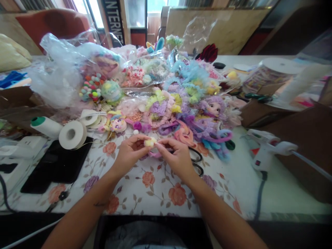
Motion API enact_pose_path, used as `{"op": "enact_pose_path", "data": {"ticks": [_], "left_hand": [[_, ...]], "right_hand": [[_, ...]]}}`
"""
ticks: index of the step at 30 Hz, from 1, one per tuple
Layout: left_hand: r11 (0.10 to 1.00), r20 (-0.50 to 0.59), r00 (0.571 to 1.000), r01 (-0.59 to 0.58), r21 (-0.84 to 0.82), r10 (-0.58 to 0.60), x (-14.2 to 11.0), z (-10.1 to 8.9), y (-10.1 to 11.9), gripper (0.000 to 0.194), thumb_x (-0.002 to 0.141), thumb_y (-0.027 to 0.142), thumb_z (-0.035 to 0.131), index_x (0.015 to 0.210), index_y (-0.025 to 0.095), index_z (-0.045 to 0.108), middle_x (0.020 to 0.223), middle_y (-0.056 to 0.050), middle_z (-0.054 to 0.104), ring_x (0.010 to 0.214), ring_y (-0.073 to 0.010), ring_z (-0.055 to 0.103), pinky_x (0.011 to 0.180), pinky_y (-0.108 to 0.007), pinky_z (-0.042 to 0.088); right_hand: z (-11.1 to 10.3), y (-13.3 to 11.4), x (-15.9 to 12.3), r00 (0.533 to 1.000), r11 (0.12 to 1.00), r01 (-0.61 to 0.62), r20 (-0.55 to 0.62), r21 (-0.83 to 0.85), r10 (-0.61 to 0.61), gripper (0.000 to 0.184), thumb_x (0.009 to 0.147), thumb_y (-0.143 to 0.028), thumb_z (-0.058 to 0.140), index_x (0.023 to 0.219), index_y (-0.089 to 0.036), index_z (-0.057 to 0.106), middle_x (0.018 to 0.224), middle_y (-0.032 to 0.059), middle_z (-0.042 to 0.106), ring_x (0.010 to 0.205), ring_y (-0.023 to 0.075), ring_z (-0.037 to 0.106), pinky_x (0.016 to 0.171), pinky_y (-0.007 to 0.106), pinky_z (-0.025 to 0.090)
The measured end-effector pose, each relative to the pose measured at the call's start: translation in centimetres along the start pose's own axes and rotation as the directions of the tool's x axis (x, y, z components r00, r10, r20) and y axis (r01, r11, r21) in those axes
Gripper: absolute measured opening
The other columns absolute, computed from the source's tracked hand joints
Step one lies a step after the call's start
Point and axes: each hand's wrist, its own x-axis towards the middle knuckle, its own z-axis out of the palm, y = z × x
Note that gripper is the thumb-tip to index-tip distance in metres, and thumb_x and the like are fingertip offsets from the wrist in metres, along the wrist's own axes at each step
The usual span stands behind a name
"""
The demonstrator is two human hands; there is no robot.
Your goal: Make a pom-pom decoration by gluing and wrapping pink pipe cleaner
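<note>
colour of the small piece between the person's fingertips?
Pale yellow: the small piece shows in the head view, the only one here.

A fluffy, matt surface was presented by the small pale-yellow tuft (pixel 149 142). Smooth gloss was shown by the black flat rectangular device (pixel 70 162), crinkled shiny plastic by the translucent baggy wrapping (pixel 55 84), smooth plastic by the white pistol-shaped glue gun (pixel 265 150), and matt cloth by the white flower-printed tablecloth (pixel 158 192).
</note>
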Motion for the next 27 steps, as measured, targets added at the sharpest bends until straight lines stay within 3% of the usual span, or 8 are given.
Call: {"op": "enact_pose_path", "data": {"ticks": [10,27], "left_hand": [[0.993,0.007,0.997,-0.079,0.083,0.078,-0.06,0.13,-0.01,0.022,0.072,0.021,0.081,0.091,0.016,0.072,0.091,-0.005,0.069,0.086,-0.0168,0.066,0.073,-0.026,0.057],[0.950,-0.034,0.972,-0.219,0.222,0.232,0.05,0.15,-0.64,0.015,0.073,0.024,0.080,0.084,0.018,0.073,0.091,-0.004,0.063,0.081,-0.0156,0.064,0.071,-0.026,0.058]], "right_hand": [[0.25,0.31,0.22,0.997,0.991,-0.077,0.022,0.106,0.075,0.019,0.084,-0.034,0.066,0.080,-0.017,0.074,0.073,0.0036,0.073,0.060,0.0172,0.065,0.055,0.027,0.050],[0.72,0.71,-0.21,0.991,0.981,0.125,-0.031,-0.148,-0.131,0.018,0.088,-0.028,0.060,0.083,-0.020,0.075,0.074,0.0030,0.073,0.065,0.0176,0.064,0.063,0.029,0.049]]}}
